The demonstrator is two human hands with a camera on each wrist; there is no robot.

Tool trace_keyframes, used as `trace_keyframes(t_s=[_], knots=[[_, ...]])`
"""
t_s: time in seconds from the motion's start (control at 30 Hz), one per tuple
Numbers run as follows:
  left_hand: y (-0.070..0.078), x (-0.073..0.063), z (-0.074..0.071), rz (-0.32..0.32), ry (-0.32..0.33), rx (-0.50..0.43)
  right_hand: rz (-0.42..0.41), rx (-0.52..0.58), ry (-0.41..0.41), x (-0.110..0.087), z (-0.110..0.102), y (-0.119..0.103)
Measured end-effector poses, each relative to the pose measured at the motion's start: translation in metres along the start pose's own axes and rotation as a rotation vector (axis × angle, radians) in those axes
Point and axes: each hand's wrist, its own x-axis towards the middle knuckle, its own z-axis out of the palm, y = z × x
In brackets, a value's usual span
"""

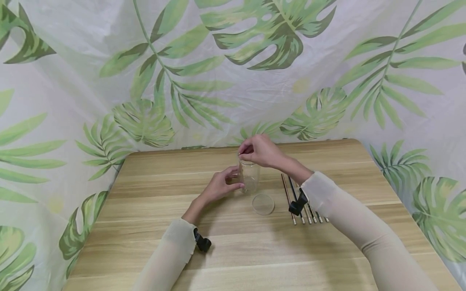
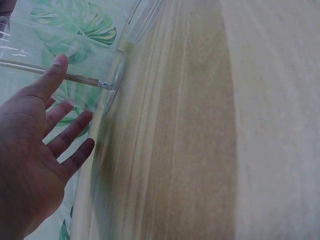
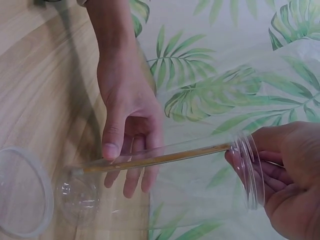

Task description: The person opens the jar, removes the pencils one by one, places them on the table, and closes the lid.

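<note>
A clear plastic jar [image 1: 252,178] stands upright near the back of the table. My left hand [image 1: 220,186] holds its side, with the thumb [image 2: 54,75] across the front and the fingers spread round behind. At the jar's mouth, my right hand [image 1: 263,151] pinches the top end of a pencil [image 3: 165,160]. This pencil leans inside against the wall, its metal-banded eraser end [image 2: 106,85] down near the base. The right fingertips are right at the threaded rim [image 3: 247,172].
A round translucent lid [image 1: 263,204] lies flat in front of the jar. To the right, several pencils [image 1: 285,188] lie side by side, partly hidden under my right forearm. Behind the wooden table [image 1: 153,194] hangs a leaf-patterned cloth [image 1: 255,89].
</note>
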Motion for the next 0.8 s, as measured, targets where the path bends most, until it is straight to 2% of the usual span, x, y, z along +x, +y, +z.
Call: trace_keyframes(t_s=[0.27,0.53,0.8], knots=[[0.001,0.000,0.000,-0.011,-0.018,0.022,0.000,0.084,0.023,-0.004,-0.003,-0.001],[0.001,0.000,0.000,-0.011,-0.011,0.009,-0.027,0.162,0.124,-0.008,-0.006,0.004],[0.002,-0.001,-0.001,-0.021,-0.005,0.051,-0.030,0.221,0.204,-0.008,-0.008,0.009]])
